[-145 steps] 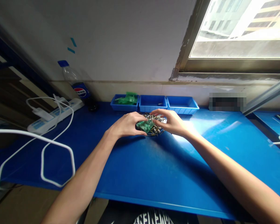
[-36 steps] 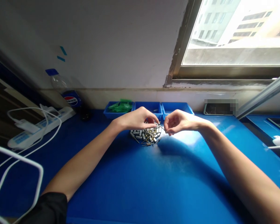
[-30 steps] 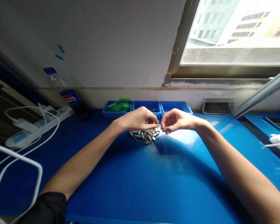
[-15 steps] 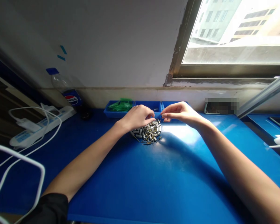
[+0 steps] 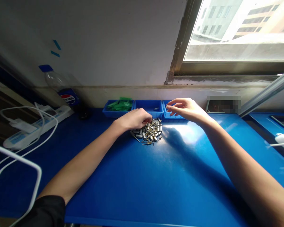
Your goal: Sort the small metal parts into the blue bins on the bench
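A loose pile of metal parts (image 5: pixel 152 130), with thin-stemmed pieces that look like pop rivets and short silvery cylinders, lies on the blue table. At its upper left edge is my left hand (image 5: pixel 138 119), fingers curled together and tips pointing down among the parts. Whatever they pinch is hidden. My right hand (image 5: pixel 183 108) hovers over the front of the right blue bin (image 5: pixel 167 114), with its fingers apart and nothing visible between them. In the middle blue bin (image 5: pixel 146 107) lies a small metal piece (image 5: pixel 156 108).
The left blue bin (image 5: pixel 106 111) holds green plastic packets (image 5: pixel 120 104). A cola bottle (image 5: pixel 67 94) and a white power strip (image 5: pixel 38 127) with cables stand at the left. At the back right, a phone-like device (image 5: pixel 220 106) leans against the wall near a slanted metal bar (image 5: pixel 267 91).
My right hand has moved right, away from the left one, and its fingers have spread. My left hand has lowered into the pile and its fingers have closed. The view has shifted slightly.
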`<state>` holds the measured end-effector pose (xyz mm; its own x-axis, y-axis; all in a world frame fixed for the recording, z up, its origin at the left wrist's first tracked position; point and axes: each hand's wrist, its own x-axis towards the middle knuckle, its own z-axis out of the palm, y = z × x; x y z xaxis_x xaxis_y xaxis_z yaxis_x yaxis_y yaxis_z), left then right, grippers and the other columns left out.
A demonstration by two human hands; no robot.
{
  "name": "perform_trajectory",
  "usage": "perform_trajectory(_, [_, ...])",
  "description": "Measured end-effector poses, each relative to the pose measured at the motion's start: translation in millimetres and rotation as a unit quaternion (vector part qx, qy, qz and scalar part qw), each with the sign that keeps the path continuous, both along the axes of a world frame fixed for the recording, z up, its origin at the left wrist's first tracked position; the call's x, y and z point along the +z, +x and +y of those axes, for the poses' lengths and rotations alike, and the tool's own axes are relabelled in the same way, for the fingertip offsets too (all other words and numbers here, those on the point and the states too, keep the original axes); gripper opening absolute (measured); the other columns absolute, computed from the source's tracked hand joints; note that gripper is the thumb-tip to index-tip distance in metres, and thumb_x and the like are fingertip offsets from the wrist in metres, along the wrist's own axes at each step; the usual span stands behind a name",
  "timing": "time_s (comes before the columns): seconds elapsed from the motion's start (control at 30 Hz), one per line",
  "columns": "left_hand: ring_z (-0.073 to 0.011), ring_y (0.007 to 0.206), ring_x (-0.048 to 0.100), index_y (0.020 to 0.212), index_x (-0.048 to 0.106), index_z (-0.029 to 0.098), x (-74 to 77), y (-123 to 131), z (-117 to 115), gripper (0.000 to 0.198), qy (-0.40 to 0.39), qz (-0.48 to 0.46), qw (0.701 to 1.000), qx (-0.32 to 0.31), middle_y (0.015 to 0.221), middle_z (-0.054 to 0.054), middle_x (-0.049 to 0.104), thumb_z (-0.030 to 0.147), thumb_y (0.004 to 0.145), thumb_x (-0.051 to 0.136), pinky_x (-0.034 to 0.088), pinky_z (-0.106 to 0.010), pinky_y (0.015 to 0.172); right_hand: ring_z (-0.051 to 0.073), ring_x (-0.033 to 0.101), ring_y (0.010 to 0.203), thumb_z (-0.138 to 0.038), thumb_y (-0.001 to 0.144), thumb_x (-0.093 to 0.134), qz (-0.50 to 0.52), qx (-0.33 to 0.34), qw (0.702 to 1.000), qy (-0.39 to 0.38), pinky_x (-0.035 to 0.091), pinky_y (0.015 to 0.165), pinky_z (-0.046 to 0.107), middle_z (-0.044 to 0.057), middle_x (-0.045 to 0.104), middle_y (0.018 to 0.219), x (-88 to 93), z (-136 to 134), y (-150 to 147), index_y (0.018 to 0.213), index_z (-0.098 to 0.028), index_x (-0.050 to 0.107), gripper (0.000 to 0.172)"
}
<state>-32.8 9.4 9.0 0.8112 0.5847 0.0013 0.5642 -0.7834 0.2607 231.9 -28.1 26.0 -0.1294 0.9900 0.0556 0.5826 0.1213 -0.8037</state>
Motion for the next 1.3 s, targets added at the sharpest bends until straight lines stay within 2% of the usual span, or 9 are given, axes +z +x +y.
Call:
perform_trajectory(0.23, [-0.0206,0.085,0.07,0.093,0.076,0.022,1.3,2.3,-1.5,0.024,0.039,0.05,0.998,0.02,0.095,-0.006,0.077,0.005,0.081,0.065,0.04,-0.026,0.067,0.024,0.077,0.081,-0.051,0.089,0.073,-0.039,0.015,0.999,-0.004,0.059,0.073,0.035,0.011,0.082,0.091,1.1,-2.7,-2.9,0.107,-0.017,0.079,0.038])
perform_trajectory(0.47, [-0.0211,0.084,0.07,0.092,0.074,0.023,-3.3,3.6,-1.9,0.021,0.081,0.075,0.994,0.018,0.095,-0.006,0.076,0.007,0.086,0.061,0.038,-0.028,0.064,0.024,0.076,0.083,-0.052,0.091,0.071,-0.07,0.049,0.996,-0.004,0.054,0.065,0.029,0.009,0.082,0.092,-2.0,-2.6,-4.7,0.108,-0.02,0.079,0.038])
perform_trajectory(0.67, [-0.022,0.085,0.07,0.099,0.072,0.022,-4.9,2.4,-0.9,0.024,0.097,0.086,0.992,0.001,0.098,-0.007,0.076,0.006,0.087,0.059,0.037,-0.028,0.062,0.024,0.076,0.083,-0.054,0.09,0.071,-0.082,0.08,0.993,0.008,0.055,0.071,0.03,0.007,0.081,0.088,-4.4,-2.3,-6.7,0.109,-0.019,0.08,0.041])
perform_trajectory(0.93, [-0.0206,0.08,0.068,0.098,0.073,0.02,8.2,-1.5,-0.1,0.022,0.106,0.09,0.99,0.01,0.094,-0.008,0.075,0.007,0.09,0.058,0.037,-0.028,0.063,0.024,0.076,0.084,-0.054,0.091,0.07,-0.086,0.087,0.992,0.016,0.056,0.073,0.031,0.007,0.081,0.09,-3.7,-2.5,-5.3,0.109,-0.02,0.08,0.039])
perform_trajectory(1.13, [-0.0177,0.078,0.068,0.091,0.072,0.018,18.5,-7.9,1.6,0.016,0.066,0.016,0.998,0.003,0.088,-0.005,0.075,0.006,0.086,0.063,0.04,-0.025,0.065,0.023,0.075,0.082,-0.051,0.091,0.07,-0.1,0.095,0.99,0.014,0.055,0.073,0.031,0.006,0.081,0.091,-4.5,-2.3,-5.7,0.107,-0.021,0.08,0.035])
perform_trajectory(1.3, [-0.0145,0.079,0.069,0.091,0.07,0.015,20.6,-3.6,-4.7,0.009,0.007,-0.171,0.985,0.002,0.087,-0.004,0.075,0.009,0.085,0.067,0.048,-0.023,0.072,0.023,0.076,0.086,-0.046,0.085,0.079,-0.037,0.143,0.988,-0.05,0.058,0.075,0.031,0.008,0.082,0.095,-4.7,-6.9,-11.4,0.116,-0.02,0.078,0.04])
